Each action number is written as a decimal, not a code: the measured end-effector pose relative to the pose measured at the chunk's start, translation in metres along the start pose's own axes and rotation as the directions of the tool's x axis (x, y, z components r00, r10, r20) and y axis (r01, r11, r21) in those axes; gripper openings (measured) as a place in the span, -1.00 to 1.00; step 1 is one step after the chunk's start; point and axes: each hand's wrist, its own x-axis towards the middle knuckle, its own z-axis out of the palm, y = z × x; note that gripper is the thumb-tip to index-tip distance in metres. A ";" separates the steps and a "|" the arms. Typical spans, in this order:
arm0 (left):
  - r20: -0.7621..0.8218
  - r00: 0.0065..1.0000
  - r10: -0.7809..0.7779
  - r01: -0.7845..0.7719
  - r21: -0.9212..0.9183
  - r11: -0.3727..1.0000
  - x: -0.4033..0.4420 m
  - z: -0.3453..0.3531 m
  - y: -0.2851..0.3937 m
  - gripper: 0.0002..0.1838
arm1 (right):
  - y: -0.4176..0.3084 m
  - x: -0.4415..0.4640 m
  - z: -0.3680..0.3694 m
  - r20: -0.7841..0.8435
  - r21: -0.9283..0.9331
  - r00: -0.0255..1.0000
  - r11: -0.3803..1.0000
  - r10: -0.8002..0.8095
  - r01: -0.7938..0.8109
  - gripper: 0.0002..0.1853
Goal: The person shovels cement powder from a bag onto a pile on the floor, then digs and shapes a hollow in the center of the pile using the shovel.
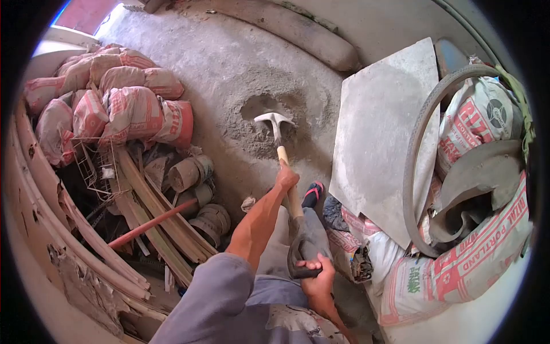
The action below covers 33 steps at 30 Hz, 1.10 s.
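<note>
My left hand [287, 176] is wrapped round the wooden shaft of a shovel [294, 200], partway down from the grip. At the top end, my right hand [319, 276] is closed on the dark D-shaped handle, close to my waist. The pale metal blade [275, 119] points away from me and is over a grey mound of cement mix [252, 132] on the floor. A hollow shows in the mound beside the blade. Whether the blade's edge touches the mix, I cannot tell. My foot in a dark sandal with a red strap [313, 194] stands right of the shaft.
Stacked cement bags [134, 112] stand at left, above wooden planks [154, 200] and dusty round containers [184, 174]. On the right lean a flat grey board [384, 132] and a tyre [413, 172], beside more cement bags [458, 269]. A long rolled sack [286, 28] lies along the far wall.
</note>
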 end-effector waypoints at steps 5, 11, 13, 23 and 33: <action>0.058 0.998 -0.023 0.016 0.112 0.994 -0.039 -0.033 -0.032 -0.03 | 0.052 -0.031 -0.014 -0.114 -0.055 0.993 0.998 0.026 -0.033 -0.75; 0.070 0.995 -0.069 0.062 0.098 0.993 -0.061 -0.045 -0.072 -0.02 | 0.073 -0.059 -0.019 -0.138 -0.001 0.987 0.996 0.087 -0.088 -0.75; 0.001 0.998 -0.063 0.063 0.135 0.989 -0.066 -0.044 -0.083 -0.02 | 0.076 -0.064 -0.024 -0.150 -0.023 0.985 0.996 0.085 -0.089 -0.64; 0.000 0.997 0.071 -0.071 -0.015 0.997 -0.079 -0.056 -0.053 -0.17 | 0.053 -0.083 0.000 0.101 0.014 0.994 0.999 -0.032 0.031 -0.55; -0.068 0.991 0.119 -0.118 0.013 0.993 0.006 -0.105 -0.021 -0.23 | 0.107 -0.001 0.047 0.177 -0.008 0.984 1.000 -0.022 0.024 -0.62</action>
